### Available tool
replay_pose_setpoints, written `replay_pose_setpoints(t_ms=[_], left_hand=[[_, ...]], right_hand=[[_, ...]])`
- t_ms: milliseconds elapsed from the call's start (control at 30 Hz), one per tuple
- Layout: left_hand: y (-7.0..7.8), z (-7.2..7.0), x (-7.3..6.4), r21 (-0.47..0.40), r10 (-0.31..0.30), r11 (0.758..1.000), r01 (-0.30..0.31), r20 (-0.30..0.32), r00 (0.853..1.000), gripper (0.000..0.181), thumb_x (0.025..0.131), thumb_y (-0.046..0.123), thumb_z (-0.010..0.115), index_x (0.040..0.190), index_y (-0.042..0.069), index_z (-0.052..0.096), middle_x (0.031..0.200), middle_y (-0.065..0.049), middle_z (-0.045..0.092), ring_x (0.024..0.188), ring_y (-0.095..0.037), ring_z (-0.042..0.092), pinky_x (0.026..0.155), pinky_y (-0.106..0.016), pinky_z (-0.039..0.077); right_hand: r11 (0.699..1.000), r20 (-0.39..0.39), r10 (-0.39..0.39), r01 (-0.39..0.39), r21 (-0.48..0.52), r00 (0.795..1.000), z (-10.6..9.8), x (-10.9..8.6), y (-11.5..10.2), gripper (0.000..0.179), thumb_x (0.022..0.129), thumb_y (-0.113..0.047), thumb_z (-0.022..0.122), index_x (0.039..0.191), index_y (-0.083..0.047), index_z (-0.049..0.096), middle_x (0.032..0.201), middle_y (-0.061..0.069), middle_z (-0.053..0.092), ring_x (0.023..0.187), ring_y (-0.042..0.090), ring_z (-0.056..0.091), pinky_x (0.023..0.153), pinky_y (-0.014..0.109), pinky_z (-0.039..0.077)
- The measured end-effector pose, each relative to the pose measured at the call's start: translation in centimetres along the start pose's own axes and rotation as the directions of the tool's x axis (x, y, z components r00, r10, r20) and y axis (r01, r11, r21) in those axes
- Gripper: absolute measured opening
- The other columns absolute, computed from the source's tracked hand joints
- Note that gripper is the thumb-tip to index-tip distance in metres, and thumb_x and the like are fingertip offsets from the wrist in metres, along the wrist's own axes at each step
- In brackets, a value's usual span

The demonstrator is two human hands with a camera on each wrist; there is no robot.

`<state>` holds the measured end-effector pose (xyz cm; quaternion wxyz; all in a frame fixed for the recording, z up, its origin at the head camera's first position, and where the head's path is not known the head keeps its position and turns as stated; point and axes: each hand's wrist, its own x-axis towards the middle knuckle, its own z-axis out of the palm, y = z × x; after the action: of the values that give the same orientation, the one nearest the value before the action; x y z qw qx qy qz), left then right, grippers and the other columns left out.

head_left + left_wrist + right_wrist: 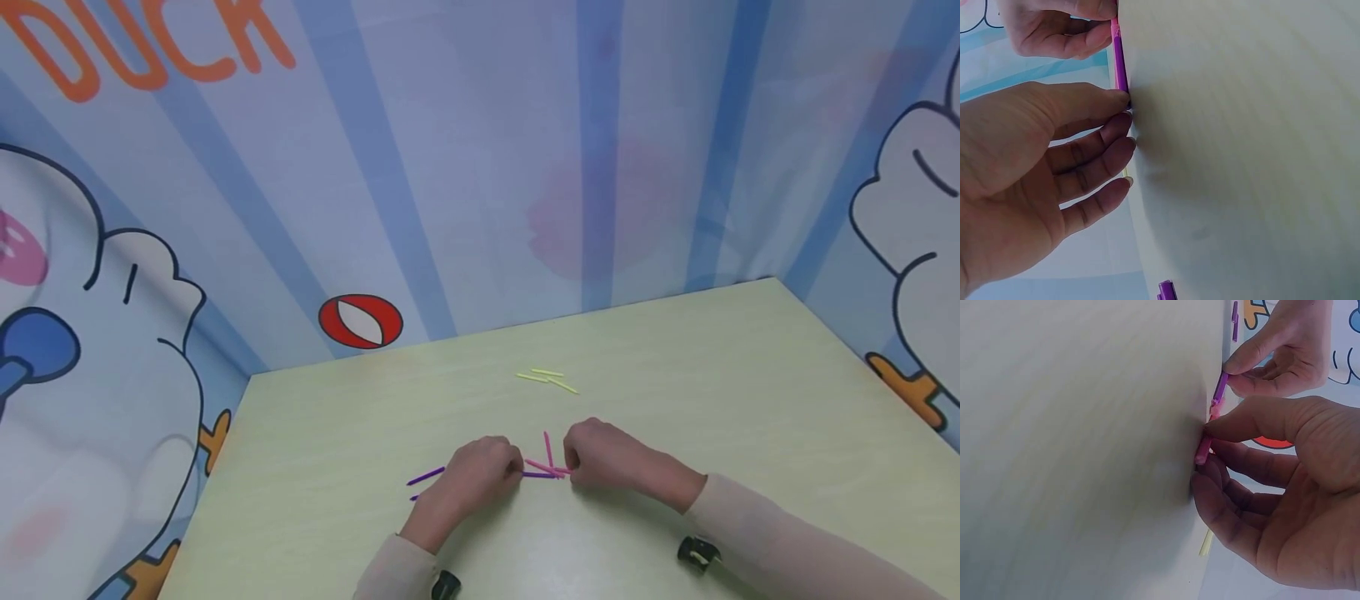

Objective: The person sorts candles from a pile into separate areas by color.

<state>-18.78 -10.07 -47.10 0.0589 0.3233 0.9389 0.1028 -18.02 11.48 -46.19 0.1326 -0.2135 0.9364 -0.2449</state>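
My left hand pinches one end of a thin purple stick between thumb and index finger, close over the table. Across from it, my right hand holds a short pink stick by its middle with thumb and fingertips. Between the hands, the purple stick's far end meets a small cluster of pink sticks, one pointing away from me and another slanting left. Two more purple sticks lie to the left of my left hand, one of them partly hidden behind it.
Several yellow sticks lie farther back on the pale table. A blue striped backdrop with cartoon drawings rises behind the table's far edge and along both sides. Small dark devices sit at both wrists.
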Motion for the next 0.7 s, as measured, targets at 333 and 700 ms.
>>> replay_pose_setpoints(t_ms=[333,700], left_hand=[[0.16,0.08,0.12,0.044,0.007,0.999,-0.007,0.010,1.000,0.006,0.089,0.013,0.074,0.093,0.011,0.079,0.081,0.004,0.067,0.077,-0.009,0.062,0.073,-0.022,0.052],[0.11,0.15,0.03,0.076,0.029,0.997,-0.029,-0.003,1.000,0.006,0.089,0.012,0.074,0.093,0.011,0.078,0.081,0.004,0.067,0.075,-0.009,0.061,0.072,-0.022,0.051]], right_hand=[[1.000,-0.008,-0.024,0.024,0.010,1.000,0.07,0.07,0.43,0.018,0.073,0.003,0.073,0.065,-0.010,0.065,0.061,-0.004,0.054,0.057,0.011,0.049,0.053,0.028,0.043],[0.999,-0.009,-0.027,0.027,0.020,1.000,0.14,0.23,0.55,0.019,0.073,0.004,0.073,0.064,-0.011,0.065,0.060,-0.004,0.054,0.057,0.011,0.048,0.054,0.028,0.043]])
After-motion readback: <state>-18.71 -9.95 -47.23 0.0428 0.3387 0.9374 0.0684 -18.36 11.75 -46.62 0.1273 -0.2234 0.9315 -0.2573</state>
